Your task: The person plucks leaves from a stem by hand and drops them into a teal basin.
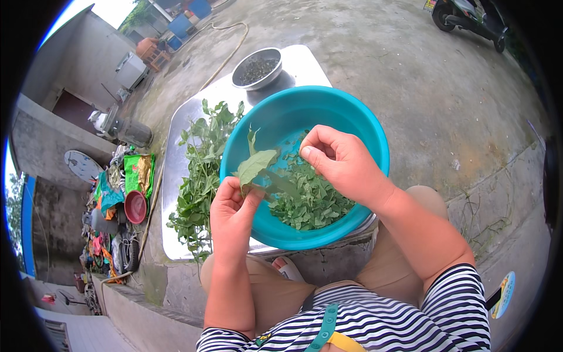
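My left hand [233, 207] pinches a sprig with broad green leaves [257, 166] over the left rim of a teal plastic basin [308, 94]. Over the basin's middle, my right hand [336, 154] has thumb and forefinger closed together; no leaf shows between them. Torn green leaves [308, 198] lie heaped in the bottom of the basin, partly hidden by my right hand. To the left, a pile of leafy stems [200, 176] rests on a shiny metal-topped table [178, 149], which also bears the basin.
A metal bowl [257, 68] with dark contents stands at the table's far side. A hose [224, 55] runs over the concrete floor. Bags and a red basin [135, 207] lie at the left. A scooter [468, 20] is parked far right. My knees flank the basin's near side.
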Motion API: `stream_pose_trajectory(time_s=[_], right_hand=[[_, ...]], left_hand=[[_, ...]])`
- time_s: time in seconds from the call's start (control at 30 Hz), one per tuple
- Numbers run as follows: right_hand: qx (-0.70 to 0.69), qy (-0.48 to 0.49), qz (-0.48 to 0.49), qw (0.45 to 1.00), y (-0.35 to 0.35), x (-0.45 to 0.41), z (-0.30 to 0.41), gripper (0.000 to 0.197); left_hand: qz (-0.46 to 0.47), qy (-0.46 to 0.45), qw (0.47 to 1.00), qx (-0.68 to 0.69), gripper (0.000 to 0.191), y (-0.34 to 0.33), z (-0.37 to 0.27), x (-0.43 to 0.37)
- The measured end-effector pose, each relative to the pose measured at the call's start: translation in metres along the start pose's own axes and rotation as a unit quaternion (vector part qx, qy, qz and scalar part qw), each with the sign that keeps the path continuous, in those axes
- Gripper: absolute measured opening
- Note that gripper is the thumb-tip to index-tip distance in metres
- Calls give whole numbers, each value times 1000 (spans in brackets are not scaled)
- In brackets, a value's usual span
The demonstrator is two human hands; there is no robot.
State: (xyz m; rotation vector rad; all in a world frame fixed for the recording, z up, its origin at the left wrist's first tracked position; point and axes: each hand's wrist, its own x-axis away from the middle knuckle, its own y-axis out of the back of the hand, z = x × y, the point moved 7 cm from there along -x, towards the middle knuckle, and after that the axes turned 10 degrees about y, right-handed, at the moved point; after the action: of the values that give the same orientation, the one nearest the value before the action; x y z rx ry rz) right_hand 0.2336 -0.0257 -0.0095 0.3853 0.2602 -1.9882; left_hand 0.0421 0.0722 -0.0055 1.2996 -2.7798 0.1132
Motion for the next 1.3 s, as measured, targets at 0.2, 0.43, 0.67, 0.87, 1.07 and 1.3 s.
stream_pose_trajectory(time_s=[0.2,0.43,0.67,0.87,1.07,1.3], right_hand=[[32,10,102,994,-18,8,6,19],[68,43,47,996,-12,5,12,12],[152,-61,112,980,6,1,-2,28],[103,110,59,987,-14,7,33,28],[249,207,87,942,-26,13,42,10],[161,211,210,941,-36,19,48,10]], left_hand=[[9,-2,1000,-8,11,0,3,0],[31,-5,999,-20,12,-13,0,5],[-13,11,1000,-13,10,3,6,-2],[-11,4,999,-38,7,3,11,-4],[-7,-20,999,-42,21,-2,4,-1],[-12,46,999,15,29,11,5,-2]])
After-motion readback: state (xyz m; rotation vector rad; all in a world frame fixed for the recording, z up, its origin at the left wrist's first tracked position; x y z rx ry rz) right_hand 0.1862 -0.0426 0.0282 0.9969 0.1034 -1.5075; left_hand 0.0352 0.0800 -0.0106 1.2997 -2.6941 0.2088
